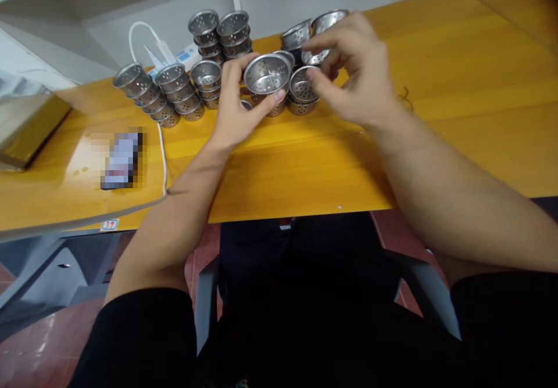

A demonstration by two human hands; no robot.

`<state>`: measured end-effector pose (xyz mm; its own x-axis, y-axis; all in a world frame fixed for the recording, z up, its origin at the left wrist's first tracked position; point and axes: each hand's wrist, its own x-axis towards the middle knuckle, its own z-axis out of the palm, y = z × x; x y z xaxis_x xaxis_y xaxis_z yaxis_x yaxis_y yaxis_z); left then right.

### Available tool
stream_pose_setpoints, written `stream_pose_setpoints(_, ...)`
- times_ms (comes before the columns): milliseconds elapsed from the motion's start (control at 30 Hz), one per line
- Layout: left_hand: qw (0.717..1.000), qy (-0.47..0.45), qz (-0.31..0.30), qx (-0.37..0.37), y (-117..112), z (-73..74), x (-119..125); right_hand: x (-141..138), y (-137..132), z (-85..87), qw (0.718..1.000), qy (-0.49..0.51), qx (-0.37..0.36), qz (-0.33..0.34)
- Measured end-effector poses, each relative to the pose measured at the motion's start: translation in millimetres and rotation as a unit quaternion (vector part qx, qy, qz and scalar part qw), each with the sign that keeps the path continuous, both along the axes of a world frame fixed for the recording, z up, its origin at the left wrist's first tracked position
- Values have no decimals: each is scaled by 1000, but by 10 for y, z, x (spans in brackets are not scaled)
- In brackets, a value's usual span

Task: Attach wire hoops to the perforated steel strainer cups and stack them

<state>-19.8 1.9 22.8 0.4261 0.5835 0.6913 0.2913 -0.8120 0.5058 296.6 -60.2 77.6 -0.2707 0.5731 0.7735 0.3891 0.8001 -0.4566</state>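
Observation:
My left hand (239,106) is closed round a perforated metal cup (267,75), thumb on the near side and fingers on the far side. The cup's open mouth faces up toward me, and holes show in its bottom and wall. To the right, my right hand (353,68) hovers with thumb and forefinger apart and nothing visible between them; its other fingers are curled. Just left of its thumb stands another perforated cup (303,89). More cups, such as a tilted one (296,33), stand behind my right hand and are partly hidden by it.
Several stacks of similar cups (174,86) stand at the back left of the yellow table (296,173). A phone with a blurred screen (122,158) lies left, near a white cable (163,158). A cardboard box (32,124) sits at the far left. A grey wall rises behind.

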Motion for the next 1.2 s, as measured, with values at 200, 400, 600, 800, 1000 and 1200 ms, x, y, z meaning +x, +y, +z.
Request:
stream_pose_setpoints(200, 999, -22, 24, 1, -66, -43, 87, -126, -19, -60, 997, -58, -42, 32)
stream_pose_setpoints(400, 997, -22, 61, -46, -160, 62, 107, -103, -201, 232, 974, -67, -169, -134)
stream_pose_setpoints(600, 994, 21, 79, -67, -309, 201, 118, -128, -128, 298, 946, -83, -220, -223)
stream_pose_setpoints(800, 992, 79, 73, -63, -296, 150, 123, -286, -134, 379, 922, -177, -230, -255)
stream_pose_setpoints(1000, 989, 118, 77, -54, -372, 272, 136, -384, -178, 419, 914, -211, -234, -255)
stream_pose_setpoints(1200, 984, 137, 88, -71, -439, 362, 144, -364, -71, 288, 918, -248, -203, -234)
